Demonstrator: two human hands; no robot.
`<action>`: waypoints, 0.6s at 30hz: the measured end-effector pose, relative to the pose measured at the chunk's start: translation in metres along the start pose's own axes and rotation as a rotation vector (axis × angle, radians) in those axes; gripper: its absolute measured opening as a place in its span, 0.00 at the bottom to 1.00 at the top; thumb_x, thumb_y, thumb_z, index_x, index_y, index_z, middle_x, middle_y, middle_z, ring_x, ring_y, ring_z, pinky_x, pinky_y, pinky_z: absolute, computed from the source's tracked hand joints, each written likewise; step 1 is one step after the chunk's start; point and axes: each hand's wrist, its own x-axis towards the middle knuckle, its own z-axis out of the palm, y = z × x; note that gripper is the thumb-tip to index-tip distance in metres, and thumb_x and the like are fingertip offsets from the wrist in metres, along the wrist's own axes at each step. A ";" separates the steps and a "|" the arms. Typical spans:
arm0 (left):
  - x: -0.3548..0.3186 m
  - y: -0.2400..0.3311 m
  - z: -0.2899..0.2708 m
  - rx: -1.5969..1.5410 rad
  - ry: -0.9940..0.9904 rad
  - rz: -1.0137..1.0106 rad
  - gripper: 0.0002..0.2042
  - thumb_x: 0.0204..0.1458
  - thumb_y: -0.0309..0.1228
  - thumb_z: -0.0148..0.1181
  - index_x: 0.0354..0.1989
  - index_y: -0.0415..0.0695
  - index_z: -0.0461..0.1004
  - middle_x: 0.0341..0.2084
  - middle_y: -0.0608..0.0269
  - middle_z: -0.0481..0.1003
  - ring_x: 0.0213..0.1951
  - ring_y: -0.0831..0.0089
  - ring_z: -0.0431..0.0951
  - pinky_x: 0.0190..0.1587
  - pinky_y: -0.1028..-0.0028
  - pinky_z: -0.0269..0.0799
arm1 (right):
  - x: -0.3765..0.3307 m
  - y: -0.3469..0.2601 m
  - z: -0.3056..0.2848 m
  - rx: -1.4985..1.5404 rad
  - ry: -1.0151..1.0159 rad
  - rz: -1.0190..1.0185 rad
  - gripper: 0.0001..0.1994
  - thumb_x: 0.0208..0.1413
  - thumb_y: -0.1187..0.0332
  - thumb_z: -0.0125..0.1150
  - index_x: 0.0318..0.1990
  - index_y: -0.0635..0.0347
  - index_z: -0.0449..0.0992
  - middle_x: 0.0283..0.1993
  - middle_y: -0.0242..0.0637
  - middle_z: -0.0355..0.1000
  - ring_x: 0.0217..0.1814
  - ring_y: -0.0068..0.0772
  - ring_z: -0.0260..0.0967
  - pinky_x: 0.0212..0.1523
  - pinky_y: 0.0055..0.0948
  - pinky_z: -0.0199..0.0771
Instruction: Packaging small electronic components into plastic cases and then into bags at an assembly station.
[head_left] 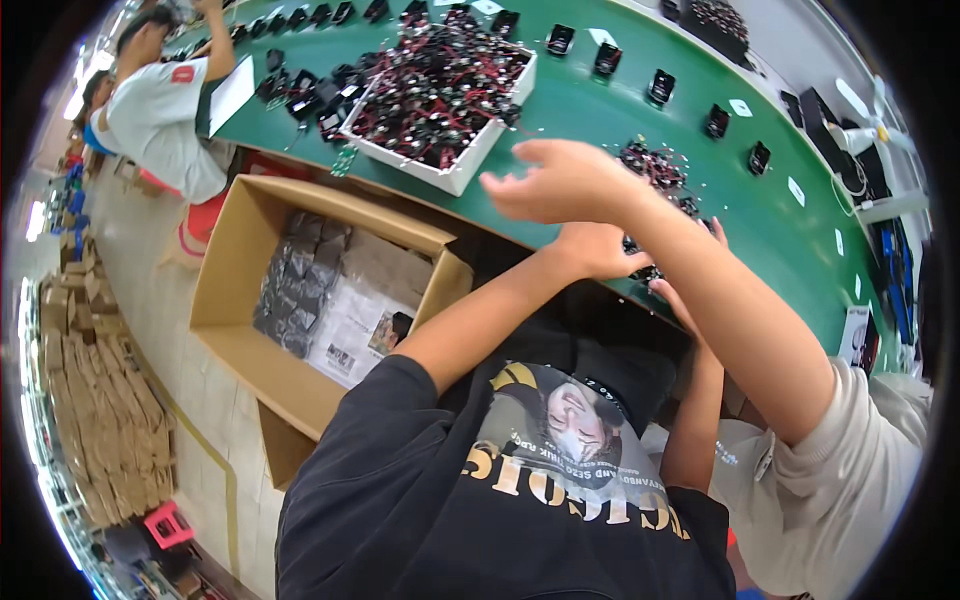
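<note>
At left, below the table's near edge, an open cardboard box (225, 280) with grey bags (290, 290) inside. Next, up on the green table (560, 115), a white tray (462, 178) heaped with wired parts (430, 90), set aslant. Then, coming in from the right, a co-worker's forearm (730, 290), ending in a co-worker's hand (545, 178) with fingers loosely curled, held over the table edge, near the tray. Just below that wrist, the left hand (595, 250), bent inward, fingertips at small dark parts (642, 258); cannot tell whether gripping or only touching. Beyond and a little to the right, the loose pile (655, 165), lying farther up the table than either hand, long axis slanting from far left to near right, partly covered by the crossing forearm. Nearest to the small dark parts: the left hand. Nearest to the pile's right-hand end: a fingertip of the right hand (678, 303), showing past the forearm, well apart from the thumb side; middle hidden, so cannot tell what, if anything, is held. Farther right, black cases (660, 87) in a spaced row.
</note>
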 end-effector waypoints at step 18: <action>-0.087 0.073 -0.081 0.023 -0.104 0.112 0.29 0.49 0.34 0.62 0.58 0.31 0.65 0.62 0.38 0.61 0.65 0.39 0.59 0.67 0.55 0.55 | 0.052 -0.037 0.124 -0.749 -0.223 -0.798 0.23 0.57 0.63 0.57 0.58 0.25 0.60 0.61 0.40 0.50 0.47 0.49 0.65 0.28 0.54 0.78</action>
